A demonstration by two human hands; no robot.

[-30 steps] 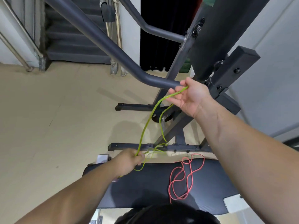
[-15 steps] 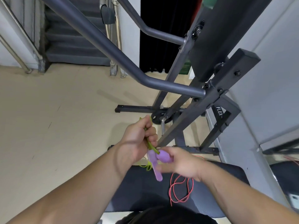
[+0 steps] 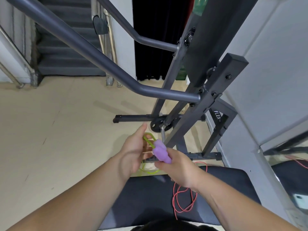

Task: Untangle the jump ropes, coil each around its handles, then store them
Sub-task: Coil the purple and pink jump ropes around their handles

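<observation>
Head view shows me the right hand [image 3: 177, 167] gripping the lilac plastic handles [image 3: 160, 151] above the black padded bench [image 3: 150, 195], the thin lime-green jump rope [image 3: 149, 142] looped across the straight, spread fingers of the left hand [image 3: 134, 151], while the thin red jump rope [image 3: 173, 195] lies on that bench.

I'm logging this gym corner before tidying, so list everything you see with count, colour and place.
green rope: one, yellow-green, at the left hand, slack hanging below
purple handles: apparently two, purple, in the right hand
red rope: one, red, loose on the bench pad
bench pad: one, black, nearest the camera
machine frame: one, dark grey, ahead
weight plate: one, black, by the frame's foot
stairs: one flight, grey, far left
left hand: fingers straight, rope across them
right hand: grips the purple handles
</observation>
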